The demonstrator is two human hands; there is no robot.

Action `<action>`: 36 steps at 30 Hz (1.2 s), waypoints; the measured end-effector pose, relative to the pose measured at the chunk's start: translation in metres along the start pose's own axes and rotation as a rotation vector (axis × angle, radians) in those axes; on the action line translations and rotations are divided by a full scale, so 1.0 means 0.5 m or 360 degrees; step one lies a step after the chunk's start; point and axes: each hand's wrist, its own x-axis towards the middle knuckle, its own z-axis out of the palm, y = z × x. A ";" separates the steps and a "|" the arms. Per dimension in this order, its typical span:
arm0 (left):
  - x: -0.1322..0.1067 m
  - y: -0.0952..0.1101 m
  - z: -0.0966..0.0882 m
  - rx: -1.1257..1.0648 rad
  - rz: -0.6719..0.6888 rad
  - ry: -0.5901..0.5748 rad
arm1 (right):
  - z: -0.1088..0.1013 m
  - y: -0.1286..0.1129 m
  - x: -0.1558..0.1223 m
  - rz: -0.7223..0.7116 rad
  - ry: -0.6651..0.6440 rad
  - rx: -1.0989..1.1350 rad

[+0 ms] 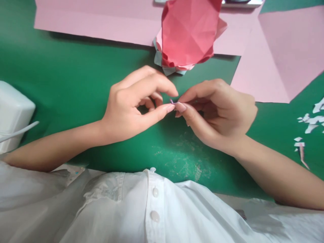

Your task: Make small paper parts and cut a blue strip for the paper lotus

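Both hands meet over the green tabletop, around a tiny thin purple-and-white strip [172, 101], perhaps paper, with a bent purple end. Thumb and forefinger of my right hand [217, 111] pinch the strip, and its other fingers are curled in. My left hand [139, 103] comes from the left with its thumb tip at the strip. Its forefinger arches above, apart from the thumb. Most of the strip is hidden by the fingertips. Just beyond the hands is a folded red paper flower [189, 33] with pale pink and grey-blue paper under it.
Large pink paper sheets [101, 23] lie along the far side, another folded sheet [296, 50] at the right. Small white paper scraps [312, 121] are scattered on the right of the green table [63, 74]. A white box-like object [15, 111] with a cable stands at left.
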 end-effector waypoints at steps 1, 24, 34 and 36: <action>0.000 0.001 -0.001 0.0009 0.0010 -0.0017 | 0.000 0.000 0.000 -0.0001 0.0003 -0.0001; -0.001 0.003 0.001 -0.0090 0.0086 0.0055 | 0.000 0.000 0.010 -0.0127 -0.0019 -0.0039; 0.000 0.002 -0.001 -0.0160 0.0012 -0.0033 | -0.004 0.010 0.016 -0.0258 -0.0103 0.0035; -0.001 0.002 -0.002 -0.0123 -0.0014 -0.0047 | -0.003 0.012 0.016 -0.0256 -0.0096 0.0052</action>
